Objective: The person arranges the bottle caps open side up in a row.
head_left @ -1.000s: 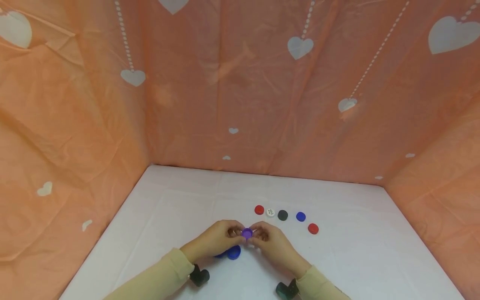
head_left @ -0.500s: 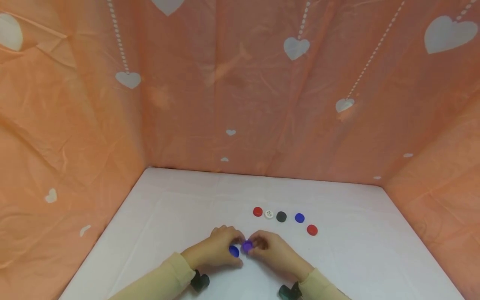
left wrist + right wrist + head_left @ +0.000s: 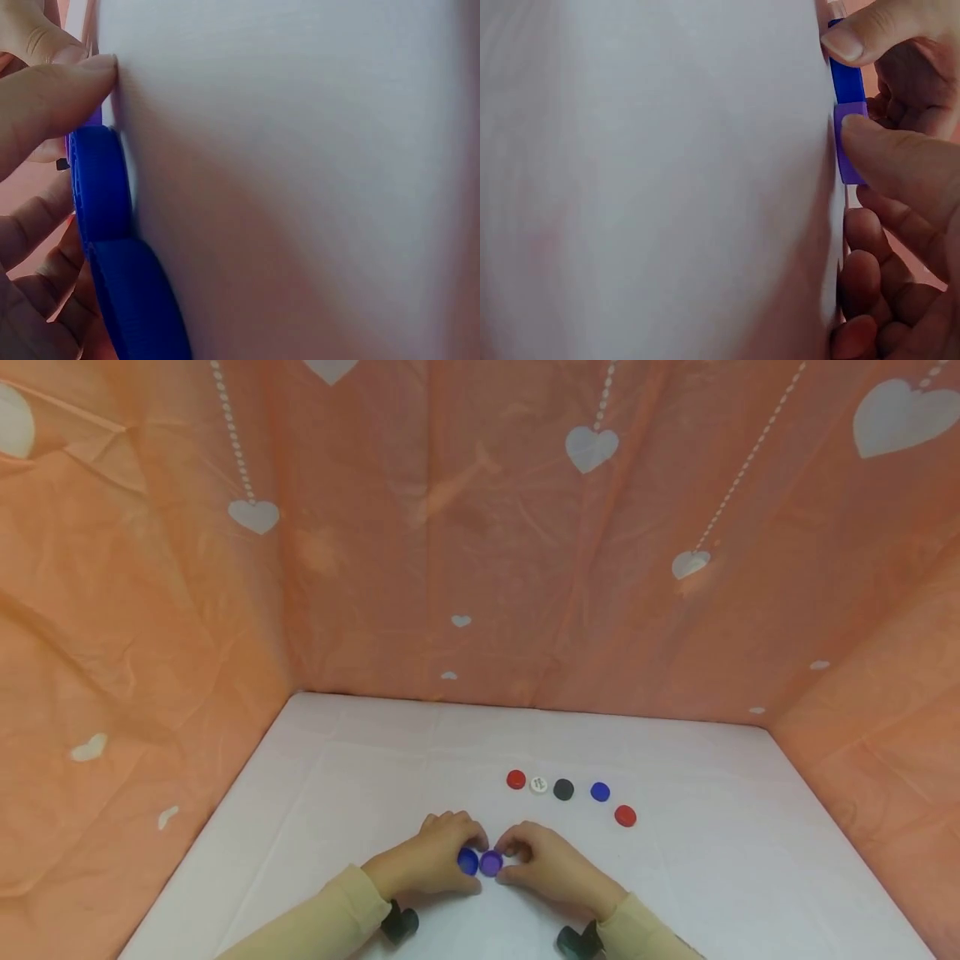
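Observation:
In the head view, a blue bottle cap (image 3: 468,861) and a purple bottle cap (image 3: 491,863) lie side by side on the white table, hollow sides up. My left hand (image 3: 429,857) curls round the blue one, thumb at its near side and fingers at its far side. With thumb and index finger, my right hand (image 3: 553,865) pinches the purple one; the right wrist view shows that thumb against the side of the purple cap (image 3: 850,161). A second blue cap (image 3: 142,307) touches the first in the left wrist view; in the head view my left hand hides it.
Beyond the hands lie a red cap (image 3: 516,779), a white cap (image 3: 538,785), a black cap (image 3: 563,789), a blue cap (image 3: 600,792) and another red cap (image 3: 626,816). An orange curtain with hearts (image 3: 517,568) surrounds the white table (image 3: 375,760).
Both hands held the purple cap one second ago. It has come down towards me to the table beside the blue cap, and my left hand has moved from it to the blue cap.

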The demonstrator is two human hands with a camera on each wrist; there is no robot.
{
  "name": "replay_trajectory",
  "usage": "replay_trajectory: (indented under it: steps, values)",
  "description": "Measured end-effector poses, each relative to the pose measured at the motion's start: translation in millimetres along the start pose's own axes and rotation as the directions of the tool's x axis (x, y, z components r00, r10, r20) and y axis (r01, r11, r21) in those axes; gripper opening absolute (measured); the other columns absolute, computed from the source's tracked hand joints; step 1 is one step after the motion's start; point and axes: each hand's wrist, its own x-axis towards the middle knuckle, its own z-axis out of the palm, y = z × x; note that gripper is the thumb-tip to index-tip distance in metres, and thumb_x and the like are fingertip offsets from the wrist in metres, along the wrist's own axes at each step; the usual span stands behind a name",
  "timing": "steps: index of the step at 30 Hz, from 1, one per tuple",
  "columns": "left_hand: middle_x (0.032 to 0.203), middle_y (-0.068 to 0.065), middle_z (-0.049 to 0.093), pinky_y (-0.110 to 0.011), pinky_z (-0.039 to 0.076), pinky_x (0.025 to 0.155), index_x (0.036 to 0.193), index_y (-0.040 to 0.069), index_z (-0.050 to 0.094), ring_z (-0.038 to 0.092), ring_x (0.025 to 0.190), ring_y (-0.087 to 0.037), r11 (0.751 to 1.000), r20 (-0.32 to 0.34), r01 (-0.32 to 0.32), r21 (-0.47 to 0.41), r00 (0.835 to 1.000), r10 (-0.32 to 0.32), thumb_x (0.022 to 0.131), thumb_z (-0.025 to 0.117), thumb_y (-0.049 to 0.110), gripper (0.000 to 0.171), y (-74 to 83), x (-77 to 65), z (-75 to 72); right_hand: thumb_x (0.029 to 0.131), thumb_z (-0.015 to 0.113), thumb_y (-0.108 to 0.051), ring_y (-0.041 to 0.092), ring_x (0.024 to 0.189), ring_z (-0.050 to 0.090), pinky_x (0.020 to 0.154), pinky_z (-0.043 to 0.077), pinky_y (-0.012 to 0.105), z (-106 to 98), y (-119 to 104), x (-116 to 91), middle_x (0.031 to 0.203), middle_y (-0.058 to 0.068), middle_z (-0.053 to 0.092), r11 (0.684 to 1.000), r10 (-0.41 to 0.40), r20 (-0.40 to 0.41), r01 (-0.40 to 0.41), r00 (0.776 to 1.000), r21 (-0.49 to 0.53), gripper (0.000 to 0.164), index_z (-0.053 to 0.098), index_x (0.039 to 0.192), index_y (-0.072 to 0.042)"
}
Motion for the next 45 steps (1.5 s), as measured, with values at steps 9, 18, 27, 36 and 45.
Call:
replay_trajectory:
  steps: [9, 18, 27, 36, 45]
  values:
    - [0.091, 0.014, 0.051, -0.034, 0.032, 0.082, 0.099, 0.02, 0.065, 0.045, 0.087, -0.008, 1.0, 0.005, 0.01, -0.02, 1.0, -0.01, 0.071, 0.083, 0.033, 0.036, 3.5, -0.1, -1.4, 0.083, 0.077, -0.032, 0.014, 0.091, 0.054, 0.086, 0.046, 0.038, 1.3, -1.4, 1.3, 0.094, -0.013, 0.061, 0.999, -0.016, -0.014, 0.015, 1.0, -0.03, 0.019, 0.068, 0.099, -0.031]
    - [0.087, 0.014, 0.051, -0.032, 0.032, 0.079, 0.095, 0.02, 0.066, 0.044, 0.084, -0.007, 1.0, -0.023, -0.002, -0.007, 1.0, 0.002, 0.073, 0.082, 0.032, 0.03, 3.7, 0.4, 2.5, 0.082, 0.078, -0.033, 0.013, 0.091, 0.054, 0.086, 0.046, 0.038, 2.5, -0.6, 1.8, 0.093, -0.013, 0.06, 0.999, -0.007, -0.011, 0.006, 1.0, -0.034, 0.019, 0.068, 0.098, -0.032]
    - [0.09, 0.013, 0.055, -0.036, 0.033, 0.084, 0.1, 0.019, 0.066, 0.048, 0.088, -0.009, 0.999, -0.024, 0.013, -0.043, 1.0, -0.014, 0.073, 0.082, 0.041, 0.039, 4.2, 0.8, -4.7, 0.082, 0.077, -0.041, 0.014, 0.089, 0.055, 0.081, 0.046, 0.035, -2.7, 3.6, 1.2, 0.095, -0.013, 0.061, 1.0, -0.004, -0.01, 0.003, 1.0, -0.031, 0.023, 0.067, 0.101, -0.033]
    - [0.107, -0.005, 0.061, -0.042, 0.041, 0.084, 0.112, 0.01, 0.064, 0.053, 0.097, -0.023, 0.965, -0.081, 0.083, -0.248, 0.991, -0.106, 0.077, 0.081, 0.033, 0.044, -2.4, 35.8, -39.7, 0.084, 0.076, -0.036, 0.018, 0.087, 0.055, 0.073, 0.048, 0.034, -44.4, 0.7, 17.0, 0.095, -0.004, 0.063, 0.998, -0.049, -0.173, 0.043, 0.984, -0.042, 0.032, 0.066, 0.109, -0.018]
    - [0.11, -0.012, 0.06, -0.036, 0.045, 0.081, 0.114, 0.005, 0.063, 0.051, 0.095, -0.021, 0.928, -0.092, 0.114, -0.355, 0.984, -0.156, 0.078, 0.081, 0.025, 0.045, -10.7, 80.8, -45.5, 0.081, 0.079, -0.028, 0.021, 0.095, 0.053, 0.081, 0.046, 0.039, -75.1, -6.1, 45.8, 0.104, 0.003, 0.065, 0.995, -0.012, -0.292, -0.017, 0.956, -0.097, 0.036, 0.068, 0.112, -0.013]
